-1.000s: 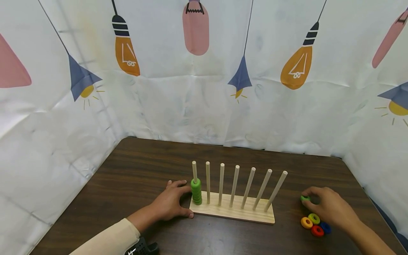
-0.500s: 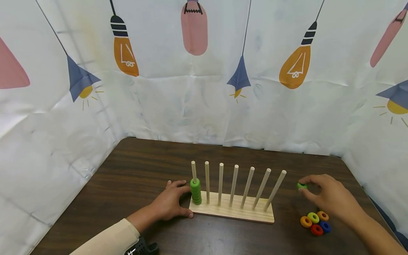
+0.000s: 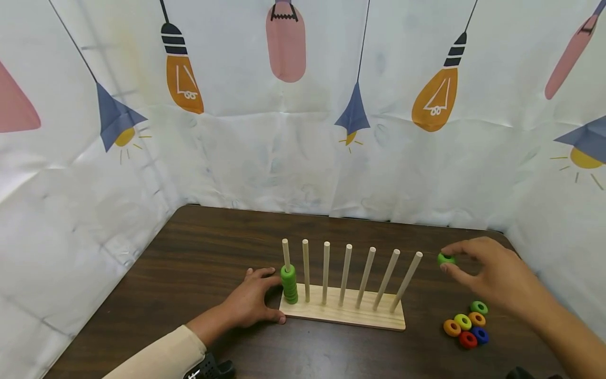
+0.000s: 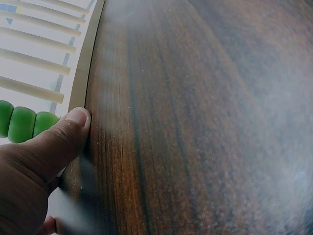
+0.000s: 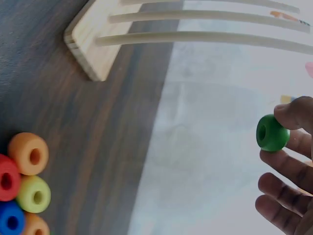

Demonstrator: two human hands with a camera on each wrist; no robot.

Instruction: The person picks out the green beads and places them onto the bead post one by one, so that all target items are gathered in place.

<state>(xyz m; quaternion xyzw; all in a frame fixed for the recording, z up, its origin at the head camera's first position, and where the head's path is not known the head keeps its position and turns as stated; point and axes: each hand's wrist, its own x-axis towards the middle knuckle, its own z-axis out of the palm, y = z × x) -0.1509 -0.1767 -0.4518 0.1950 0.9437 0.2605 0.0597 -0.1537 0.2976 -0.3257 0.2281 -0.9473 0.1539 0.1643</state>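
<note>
A wooden peg stand (image 3: 347, 310) with a row of upright pegs is on the dark table. Green beads (image 3: 289, 284) are stacked on its leftmost peg. My left hand (image 3: 253, 299) holds the stand's left end; in the left wrist view the thumb (image 4: 63, 137) presses the base's front edge, and the other fingers are mostly hidden. Right of the stand, my right hand (image 3: 494, 271) is raised above the table, pinching a green bead (image 5: 272, 133) between thumb and fingertips. The bead is apart from the pegs, and its hole shows in the right wrist view.
Loose beads lie in a cluster at the right: a green bead (image 3: 478, 308), a yellow-green bead (image 3: 462, 322), a red bead (image 3: 467, 340), a blue bead (image 3: 480, 335) and orange ones (image 3: 452, 328). A white printed curtain (image 3: 293, 168) hangs behind the table (image 3: 227, 237).
My right hand has lifted the green bead off the table, up and slightly left, uncovering more loose beads beneath. The left hand keeps its place on the stand.
</note>
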